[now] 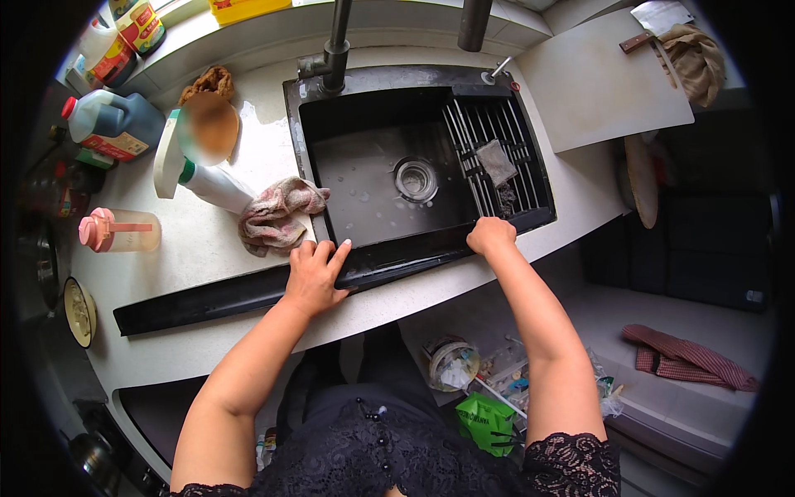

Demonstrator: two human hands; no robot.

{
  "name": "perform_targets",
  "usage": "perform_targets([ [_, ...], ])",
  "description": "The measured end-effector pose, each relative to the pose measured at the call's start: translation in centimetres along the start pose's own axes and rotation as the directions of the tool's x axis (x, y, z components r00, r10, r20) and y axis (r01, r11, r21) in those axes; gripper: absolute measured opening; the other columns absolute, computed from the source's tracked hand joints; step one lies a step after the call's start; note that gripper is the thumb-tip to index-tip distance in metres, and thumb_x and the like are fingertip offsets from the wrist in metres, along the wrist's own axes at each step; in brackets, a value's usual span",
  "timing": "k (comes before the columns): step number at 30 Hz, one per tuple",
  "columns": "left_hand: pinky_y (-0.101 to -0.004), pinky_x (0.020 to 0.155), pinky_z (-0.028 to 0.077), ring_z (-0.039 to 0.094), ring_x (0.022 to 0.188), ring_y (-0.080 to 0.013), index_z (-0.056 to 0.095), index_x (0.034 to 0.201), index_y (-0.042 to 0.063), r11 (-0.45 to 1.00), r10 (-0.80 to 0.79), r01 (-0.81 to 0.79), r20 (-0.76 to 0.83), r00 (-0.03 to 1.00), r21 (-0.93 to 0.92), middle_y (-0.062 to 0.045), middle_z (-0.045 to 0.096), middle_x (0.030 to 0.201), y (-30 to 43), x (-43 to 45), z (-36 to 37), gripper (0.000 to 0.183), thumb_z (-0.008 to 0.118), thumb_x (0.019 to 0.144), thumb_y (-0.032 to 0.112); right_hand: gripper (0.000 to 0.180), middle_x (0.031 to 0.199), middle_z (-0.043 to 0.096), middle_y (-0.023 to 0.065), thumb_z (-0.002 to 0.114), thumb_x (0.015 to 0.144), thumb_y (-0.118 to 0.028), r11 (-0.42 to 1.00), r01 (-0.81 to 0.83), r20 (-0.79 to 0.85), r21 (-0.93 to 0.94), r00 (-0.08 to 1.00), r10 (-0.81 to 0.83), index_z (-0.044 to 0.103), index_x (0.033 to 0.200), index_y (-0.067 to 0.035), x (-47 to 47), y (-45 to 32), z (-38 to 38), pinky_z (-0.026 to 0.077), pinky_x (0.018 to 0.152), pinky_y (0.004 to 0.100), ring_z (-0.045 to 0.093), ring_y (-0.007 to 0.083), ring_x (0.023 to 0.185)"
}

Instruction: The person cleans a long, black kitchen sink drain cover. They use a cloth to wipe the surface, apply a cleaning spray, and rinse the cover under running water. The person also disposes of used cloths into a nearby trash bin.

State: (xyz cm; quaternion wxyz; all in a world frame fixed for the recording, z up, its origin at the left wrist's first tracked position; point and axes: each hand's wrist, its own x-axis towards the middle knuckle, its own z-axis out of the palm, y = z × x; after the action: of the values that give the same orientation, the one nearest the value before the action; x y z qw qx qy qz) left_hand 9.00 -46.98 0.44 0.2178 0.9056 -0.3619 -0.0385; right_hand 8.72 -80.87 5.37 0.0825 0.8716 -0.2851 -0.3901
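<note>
A long black strip [205, 303], perhaps a sink guard, lies along the front rim of the black sink [366, 149] and juts out over the counter to the left. My left hand [312, 273] grips it near the sink's front left corner, thumb on the near side and fingers over the far side. At the strip's right end, my right hand [492, 236] is closed, with its fingertips hidden from view. A steel roll-up rack [459, 140] spans the sink's right side, holding a scouring pad [495, 161] and a steel wool scrubber [507, 199].
Left of the sink are a crumpled cloth [279, 214], a white spray bottle [217, 186], a pink-lidded jug [133, 231] and a bowl [81, 312]. The black faucet [335, 62] rises behind. A cutting board [602, 87] with a knife [638, 42] overhangs the right counter.
</note>
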Motion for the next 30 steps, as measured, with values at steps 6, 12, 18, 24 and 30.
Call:
perform_targets([
  [6,-0.0426,0.086,0.037,0.045,0.099,-0.0272,0.053,0.13,0.016,1.0,0.01,-0.01,0.012,1.0,0.007,-0.006,0.051,0.107,0.0,0.0,0.0,0.087,0.086,0.051,0.031,0.038,0.114,0.065,0.0197,0.054,0.079,-0.022,0.997,-0.002,0.042,0.083,0.999,-0.002,0.069,0.108,-0.002,-0.8,-0.6,0.7,0.05,0.091,0.0414,0.062,0.034,0.109],
  [12,-0.0431,0.085,0.038,0.046,0.099,-0.027,0.053,0.13,0.016,1.0,0.023,-0.023,0.022,1.0,0.0,-0.006,0.051,0.107,-0.1,-0.1,-0.1,0.087,0.086,0.051,0.032,0.04,0.115,0.064,0.0223,0.053,0.078,-0.022,0.955,0.12,0.064,0.27,0.988,-0.143,0.068,0.108,-0.001,-3.1,-3.7,1.3,0.048,0.093,0.0419,0.061,0.0357,0.11],
  [18,-0.0416,0.082,0.039,0.046,0.097,-0.0273,0.054,0.13,0.016,0.999,-0.024,0.023,-0.029,0.999,-0.035,-0.007,0.051,0.105,-0.4,-0.2,0.2,0.085,0.086,0.052,0.032,0.022,0.087,0.068,0.0047,0.057,0.079,-0.006,0.241,0.115,-0.021,0.964,0.933,-0.36,0.071,0.095,-0.002,-2.8,1.5,3.2,0.049,0.064,0.0285,0.061,0.0135,0.074],
  [24,-0.0399,0.079,0.039,0.046,0.094,-0.0285,0.055,0.129,0.014,0.997,-0.065,0.061,-0.083,0.994,-0.048,-0.007,0.051,0.104,-0.2,-0.3,0.7,0.084,0.086,0.053,0.033,0.027,0.098,0.067,0.006,0.055,0.086,0.003,-0.283,-0.079,0.001,0.956,0.964,-0.265,0.063,0.111,-0.004,-1.3,5.6,5.1,0.051,0.066,0.0244,0.063,0.0141,0.082],
  [30,-0.0398,0.079,0.039,0.045,0.094,-0.0285,0.053,0.13,0.013,0.998,-0.057,0.054,-0.119,0.991,-0.028,-0.008,0.05,0.104,-0.1,-0.5,0.7,0.087,0.087,0.053,0.036,0.014,0.094,0.068,0.0017,0.061,0.085,0.0,-0.243,0.175,-0.208,0.954,0.971,-0.115,0.065,0.098,-0.006,1.3,3.3,5.5,0.049,0.062,0.0243,0.063,0.0098,0.077],
])
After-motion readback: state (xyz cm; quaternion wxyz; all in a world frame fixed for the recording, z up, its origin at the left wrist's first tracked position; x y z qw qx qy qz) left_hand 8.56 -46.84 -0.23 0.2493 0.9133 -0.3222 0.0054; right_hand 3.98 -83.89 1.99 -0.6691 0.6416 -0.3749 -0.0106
